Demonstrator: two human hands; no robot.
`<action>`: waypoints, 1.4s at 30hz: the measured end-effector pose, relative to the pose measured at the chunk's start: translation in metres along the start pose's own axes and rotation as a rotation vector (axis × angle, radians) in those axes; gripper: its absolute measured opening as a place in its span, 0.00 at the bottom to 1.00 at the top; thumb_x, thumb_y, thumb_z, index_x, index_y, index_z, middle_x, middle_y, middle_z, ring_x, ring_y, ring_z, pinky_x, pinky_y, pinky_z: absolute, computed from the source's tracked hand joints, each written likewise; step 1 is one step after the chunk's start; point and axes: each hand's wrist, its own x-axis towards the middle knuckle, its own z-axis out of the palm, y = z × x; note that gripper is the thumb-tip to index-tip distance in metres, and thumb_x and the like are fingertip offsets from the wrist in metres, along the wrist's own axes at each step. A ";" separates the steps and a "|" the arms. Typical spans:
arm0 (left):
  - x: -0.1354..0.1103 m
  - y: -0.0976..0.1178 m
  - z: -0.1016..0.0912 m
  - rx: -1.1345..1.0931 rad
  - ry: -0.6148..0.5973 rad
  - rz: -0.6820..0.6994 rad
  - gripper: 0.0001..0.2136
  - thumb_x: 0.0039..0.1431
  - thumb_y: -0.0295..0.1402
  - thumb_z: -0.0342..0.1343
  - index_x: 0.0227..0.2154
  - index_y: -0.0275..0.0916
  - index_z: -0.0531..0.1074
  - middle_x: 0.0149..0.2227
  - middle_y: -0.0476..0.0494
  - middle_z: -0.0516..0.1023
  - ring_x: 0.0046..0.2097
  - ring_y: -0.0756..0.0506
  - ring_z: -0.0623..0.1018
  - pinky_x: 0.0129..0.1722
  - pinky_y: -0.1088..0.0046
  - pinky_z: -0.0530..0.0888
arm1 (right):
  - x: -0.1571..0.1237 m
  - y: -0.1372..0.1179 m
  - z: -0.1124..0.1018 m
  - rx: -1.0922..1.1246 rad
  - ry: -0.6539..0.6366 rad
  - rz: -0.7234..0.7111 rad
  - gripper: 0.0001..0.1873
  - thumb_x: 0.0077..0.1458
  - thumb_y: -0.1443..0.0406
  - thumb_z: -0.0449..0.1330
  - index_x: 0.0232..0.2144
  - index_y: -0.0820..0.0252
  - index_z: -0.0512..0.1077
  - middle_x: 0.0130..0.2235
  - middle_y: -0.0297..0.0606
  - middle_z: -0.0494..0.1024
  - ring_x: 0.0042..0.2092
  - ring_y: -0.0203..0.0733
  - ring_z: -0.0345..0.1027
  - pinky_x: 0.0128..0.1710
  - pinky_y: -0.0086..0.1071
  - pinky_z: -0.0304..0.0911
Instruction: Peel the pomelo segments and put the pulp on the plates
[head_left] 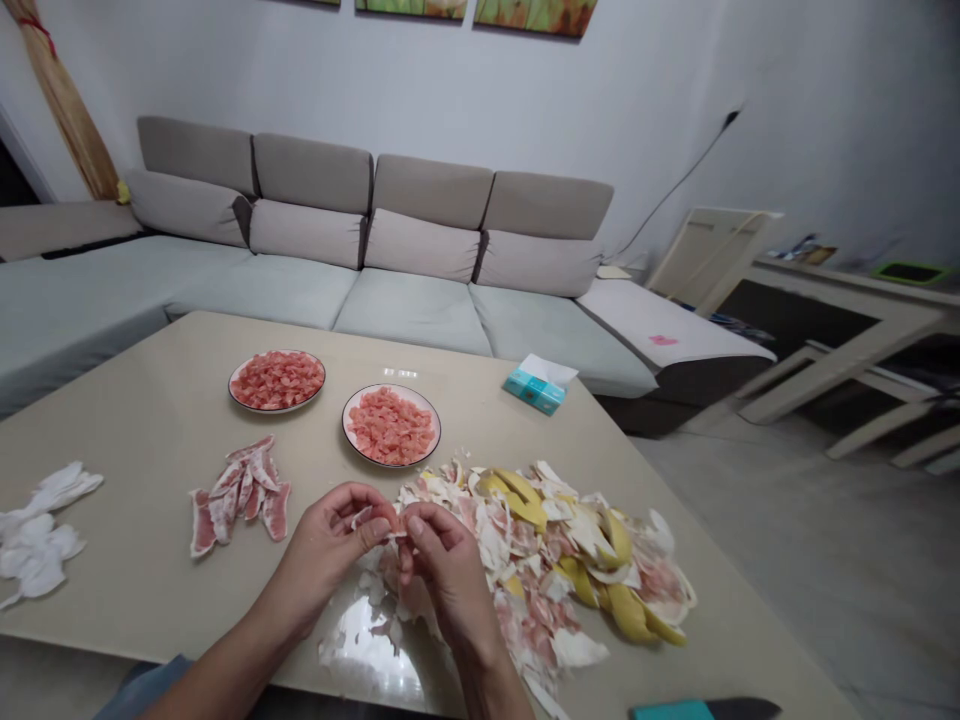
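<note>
My left hand (pixel 334 545) and my right hand (pixel 442 560) meet over the near edge of the beige table (pixel 150 410). Together their fingers pinch a small pomelo segment (pixel 390 527) with white membrane on it. Just right of them spreads a heap of pomelo peel and pith (pixel 570 550), yellow rind mixed with white and pink scraps. Left of my hands lie several unpeeled pink segments (pixel 240 492). Behind them stand two plates of peeled pink flesh, one at the left (pixel 277 380) and one nearer (pixel 391 425).
Crumpled white tissues (pixel 37 530) lie at the table's left edge. A teal tissue box (pixel 536 385) sits near the far right corner. A knife with a teal handle (pixel 705 709) lies at the near right edge. A grey sofa (pixel 360 260) runs behind the table.
</note>
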 end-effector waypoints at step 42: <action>0.000 0.002 -0.002 -0.422 0.072 -0.286 0.14 0.53 0.27 0.62 0.43 0.37 0.72 0.37 0.45 0.76 0.36 0.50 0.77 0.41 0.74 0.76 | 0.006 -0.009 -0.003 0.189 -0.006 0.086 0.14 0.48 0.56 0.65 0.30 0.62 0.70 0.24 0.29 0.68 0.20 0.27 0.52 0.14 0.18 0.47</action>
